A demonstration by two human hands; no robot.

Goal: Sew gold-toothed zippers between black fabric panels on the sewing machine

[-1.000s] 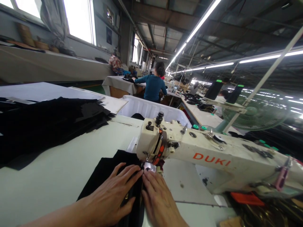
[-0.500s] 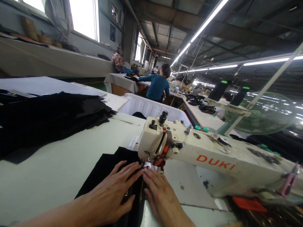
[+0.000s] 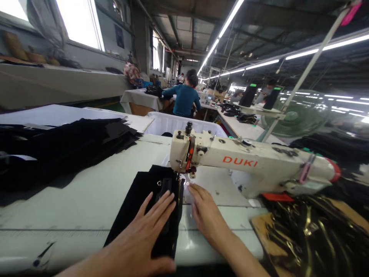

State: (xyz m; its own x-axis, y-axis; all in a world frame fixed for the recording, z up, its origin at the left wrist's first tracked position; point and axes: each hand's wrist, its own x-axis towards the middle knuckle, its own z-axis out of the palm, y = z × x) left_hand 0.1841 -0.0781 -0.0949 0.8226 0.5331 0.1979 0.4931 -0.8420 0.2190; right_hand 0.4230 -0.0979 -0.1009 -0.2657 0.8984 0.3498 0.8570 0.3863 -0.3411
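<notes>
A black fabric panel (image 3: 131, 206) lies on the pale table under the needle area of the sewing machine (image 3: 213, 148). A zipper (image 3: 181, 190) with gold-coloured teeth runs along its right edge. On the panel are a black strap piece (image 3: 166, 185) and a small metal ring (image 3: 159, 183). My left hand (image 3: 147, 229) rests flat over the panel and strap, fingers stretched and spread. My right hand (image 3: 209, 209) lies just right of the zipper edge with fingers extended, fingertips at the machine's bed plate; nothing is visible in it.
A stack of black fabric pieces (image 3: 66, 150) lies at left. Black zippers (image 3: 311, 234) are heaped at right. Small thread snips (image 3: 40, 257) lie near the front edge. Behind the machine stands a white plastic bin (image 3: 184, 123); beyond it a person in teal (image 3: 186, 98) works.
The view has shifted, showing more of the table front and the zipper heap. Both hands have drawn back from the presser foot; the right one has moved off the fabric, exposing strap, ring and zipper.
</notes>
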